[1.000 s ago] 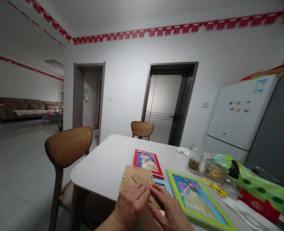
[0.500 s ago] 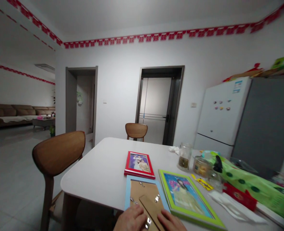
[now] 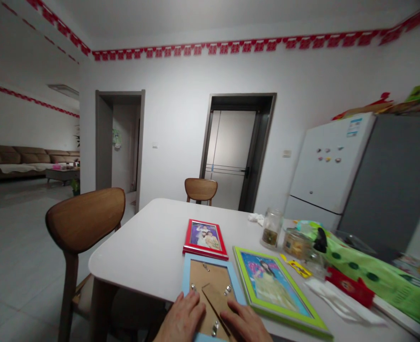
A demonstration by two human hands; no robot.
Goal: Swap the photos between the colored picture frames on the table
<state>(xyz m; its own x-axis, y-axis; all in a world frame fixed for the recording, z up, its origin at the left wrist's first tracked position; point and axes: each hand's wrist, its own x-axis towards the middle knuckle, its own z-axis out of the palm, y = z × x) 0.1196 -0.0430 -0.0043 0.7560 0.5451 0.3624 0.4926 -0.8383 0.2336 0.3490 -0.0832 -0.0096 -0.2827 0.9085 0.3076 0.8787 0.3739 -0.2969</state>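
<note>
A light blue photo frame [image 3: 186,275] lies back side up at the table's near edge, showing a brown backing board [image 3: 210,275] with several small metal clips [image 3: 227,289]. A narrow stand leg [image 3: 215,304] runs slantwise across the board. My left hand [image 3: 182,317] rests over the frame's left side, fingers stretched out. Across from it, my right hand [image 3: 247,324] has its fingers spread on the board by the leg. Beyond the blue frame is a red photo frame [image 3: 205,239], picture up. A green photo frame [image 3: 279,292] lies to the right, also picture up.
On the table's right side are a glass jar [image 3: 271,230], a round tub [image 3: 296,243], a yellow packet [image 3: 299,268], white tissues [image 3: 345,301], a red packet [image 3: 350,286] and a green bag [image 3: 384,275]. Wooden chairs stand left [image 3: 89,221] and at the far end [image 3: 201,189].
My left hand has shifted left and up along the frame's side. My right hand has moved slightly up and left. The stand leg looks flatter against the backing. The view has shifted slightly.
</note>
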